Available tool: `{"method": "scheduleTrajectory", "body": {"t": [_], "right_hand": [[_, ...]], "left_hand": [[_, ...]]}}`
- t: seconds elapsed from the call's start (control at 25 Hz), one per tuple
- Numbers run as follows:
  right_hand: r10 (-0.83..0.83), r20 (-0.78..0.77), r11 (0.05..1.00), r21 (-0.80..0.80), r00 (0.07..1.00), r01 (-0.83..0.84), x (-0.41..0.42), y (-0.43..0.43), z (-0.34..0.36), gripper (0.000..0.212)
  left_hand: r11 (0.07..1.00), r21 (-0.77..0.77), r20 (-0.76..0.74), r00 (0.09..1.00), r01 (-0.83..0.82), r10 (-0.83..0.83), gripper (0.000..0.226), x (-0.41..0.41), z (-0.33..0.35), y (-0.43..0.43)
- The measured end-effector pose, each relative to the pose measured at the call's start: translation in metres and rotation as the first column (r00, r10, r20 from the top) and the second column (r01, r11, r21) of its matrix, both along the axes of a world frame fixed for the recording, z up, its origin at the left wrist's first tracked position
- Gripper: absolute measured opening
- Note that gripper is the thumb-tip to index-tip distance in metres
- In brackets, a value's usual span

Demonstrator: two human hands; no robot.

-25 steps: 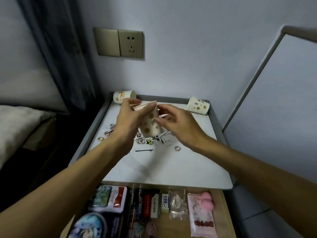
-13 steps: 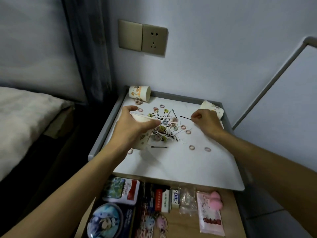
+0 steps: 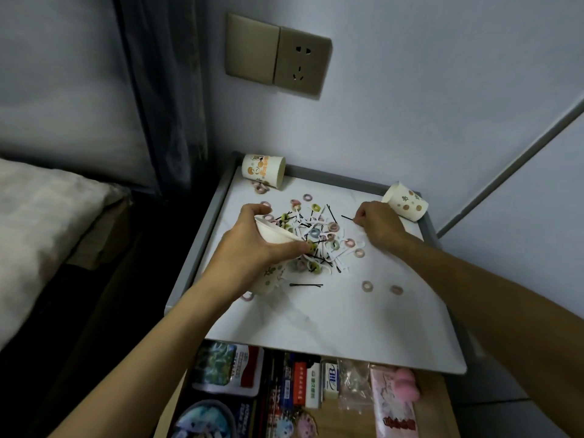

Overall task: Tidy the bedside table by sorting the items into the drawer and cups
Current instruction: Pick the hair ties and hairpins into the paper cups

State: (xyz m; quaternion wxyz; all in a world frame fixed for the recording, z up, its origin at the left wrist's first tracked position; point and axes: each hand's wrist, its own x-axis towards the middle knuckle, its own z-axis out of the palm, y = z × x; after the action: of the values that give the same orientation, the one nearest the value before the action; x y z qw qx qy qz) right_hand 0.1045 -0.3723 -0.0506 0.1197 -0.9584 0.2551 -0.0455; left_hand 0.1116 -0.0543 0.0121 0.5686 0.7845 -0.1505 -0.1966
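The bedside table (image 3: 347,327) carries the whole mess on its white top, and the open drawer (image 3: 433,403) below it holds packets and small boxes. The left hand (image 3: 249,248) is wrapped round a dotted paper cup (image 3: 275,237), tilted with its mouth toward the heap (image 3: 319,235) of hair rings, pins and white strips in the middle of the top. The right hand (image 3: 377,224), fingers curled, pinches the end of a black bobby pin (image 3: 347,218) at the heap's right edge, just beside a second cup (image 3: 406,202) lying on its side. A third cup (image 3: 263,169) lies toppled at the back left corner. The sorting looks barely begun. To do this step well, lift the pin clear of the tangle first (pins snag rings easily), bring the held cup upright beneath it, then let go. A lone pin (image 3: 306,285) lies nearer the front.
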Motion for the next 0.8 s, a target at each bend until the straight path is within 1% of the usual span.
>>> {"method": "scheduleTrajectory", "body": {"t": [0.28,0.4,0.44,0.48,0.52,0.6,0.68,0.76,0.8], "right_hand": [[-0.008,-0.134,1.0,-0.031,0.991,0.004,0.036,0.025,0.006,0.018],[-0.03,-0.144,1.0,-0.01,0.989,0.029,0.043,0.03,0.009,0.04],[-0.034,-0.139,0.999,0.004,0.99,0.035,0.046,0.032,0.01,0.043],[-0.047,-0.135,0.999,0.007,0.99,0.048,0.047,0.034,0.01,0.042],[-0.066,-0.135,0.998,-0.007,0.989,0.065,0.048,0.036,0.01,0.034],[-0.095,-0.115,0.993,-0.08,0.989,0.086,0.048,0.04,0.008,0.015],[-0.06,-0.164,0.974,-0.224,0.985,0.022,0.045,0.045,0.007,0.006],[-0.009,-0.269,0.944,-0.321,0.963,-0.08,0.042,0.053,0.009,0.016],[0.014,-0.278,0.938,-0.328,0.961,-0.109,0.04,0.053,0.01,0.022]], "left_hand": [[0.999,0.033,0.029,0.999,-0.028,0.027,0.082,0.01,-0.002,0.006],[0.998,0.061,0.057,0.998,-0.023,0.02,0.083,0.012,-0.003,0.006],[0.998,0.066,0.06,0.998,-0.021,0.017,0.084,0.013,-0.004,0.006],[0.997,0.072,0.06,0.998,-0.015,0.011,0.084,0.012,-0.004,0.007],[0.997,0.078,0.057,0.998,-0.006,0.002,0.084,0.011,-0.004,0.007],[0.997,0.077,0.055,0.998,0.01,-0.015,0.084,0.01,-0.003,0.006],[0.997,0.075,0.056,0.998,0.02,-0.024,0.085,0.009,-0.003,0.004],[0.997,0.077,0.058,0.998,0.023,-0.027,0.086,0.009,-0.004,0.003],[0.997,0.075,0.059,0.998,0.022,-0.027,0.086,0.01,-0.004,0.002]]}}
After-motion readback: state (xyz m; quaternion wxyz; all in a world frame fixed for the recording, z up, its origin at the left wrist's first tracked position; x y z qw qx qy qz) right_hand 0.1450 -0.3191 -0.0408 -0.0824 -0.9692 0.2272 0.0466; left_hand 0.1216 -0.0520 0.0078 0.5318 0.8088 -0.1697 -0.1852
